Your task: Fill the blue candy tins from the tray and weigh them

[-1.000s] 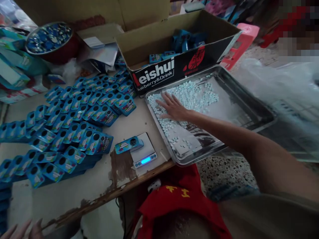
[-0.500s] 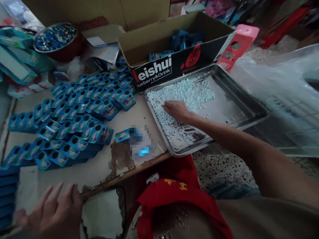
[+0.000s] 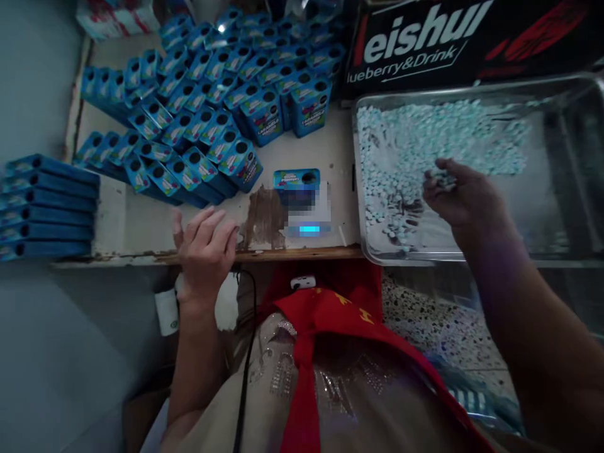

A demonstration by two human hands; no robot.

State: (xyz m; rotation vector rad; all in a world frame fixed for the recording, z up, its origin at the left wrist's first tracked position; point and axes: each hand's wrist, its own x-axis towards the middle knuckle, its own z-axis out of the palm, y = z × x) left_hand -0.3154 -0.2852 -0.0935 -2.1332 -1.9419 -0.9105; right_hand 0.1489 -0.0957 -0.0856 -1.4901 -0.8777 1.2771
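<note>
My right hand point(image 3: 465, 195) is raised over the metal tray point(image 3: 372, 255), fingers curled around a small heap of candies point(image 3: 443, 178). Below it, many small round pale blue-green candies point(image 3: 453, 135) cover the tray's left and back parts. My left hand point(image 3: 205, 251) is at the table's front edge, holding nothing, its fingers apart. Between the hands, one small blue candy box point(image 3: 296, 177) lies on the table, against a pixelated pale device point(image 3: 309, 214) with a glowing blue patch.
Several rows of blue boxes point(image 3: 202, 126) with dark round holes fill the table's back left. More blue boxes point(image 3: 47, 214) are stacked at the far left. A black printed carton point(image 3: 425, 44) stands behind the tray. A dark cable point(image 3: 248, 352) hangs in front of me.
My right hand has turned and come up from the tray's candies, with some showing in its fingers. My left hand has moved up to the table edge. The view has tilted down.
</note>
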